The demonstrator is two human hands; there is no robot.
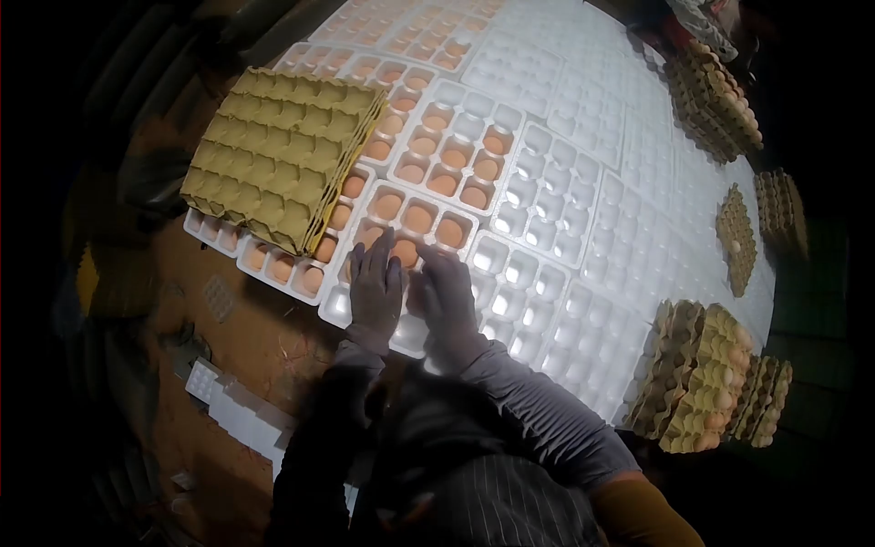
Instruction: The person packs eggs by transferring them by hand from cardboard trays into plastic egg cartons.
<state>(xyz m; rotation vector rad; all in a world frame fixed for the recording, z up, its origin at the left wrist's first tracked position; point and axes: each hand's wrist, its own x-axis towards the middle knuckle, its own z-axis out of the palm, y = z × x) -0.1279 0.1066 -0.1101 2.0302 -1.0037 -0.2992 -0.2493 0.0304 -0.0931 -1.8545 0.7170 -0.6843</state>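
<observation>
Both my hands are gloved in grey and lie over a white foam egg tray with square cups (pixel 483 226) at the table's near edge. My left hand (pixel 374 290) has its fingers stretched forward and a little apart, over the tray's left cups. Close beside it, my right hand (pixel 445 296) has bent fingers held together; whatever they hold is hidden. Just beyond the fingertips a brown egg (pixel 405 252) sits in a cup between the hands. A row of brown eggs (pixel 418 218) fills the cups behind it. Near cups (pixel 337 303) of the same tray hold no egg.
Stacked yellowish pulp egg trays (pixel 283 150) rest on egg-filled foam trays at left. Bare-cupped foam trays (pixel 538 191) cover the right side. Pulp trays with eggs stand at the near right (pixel 693 374) and far right (pixel 715 96). White foam pieces (pixel 246 415) lie on the brown floor.
</observation>
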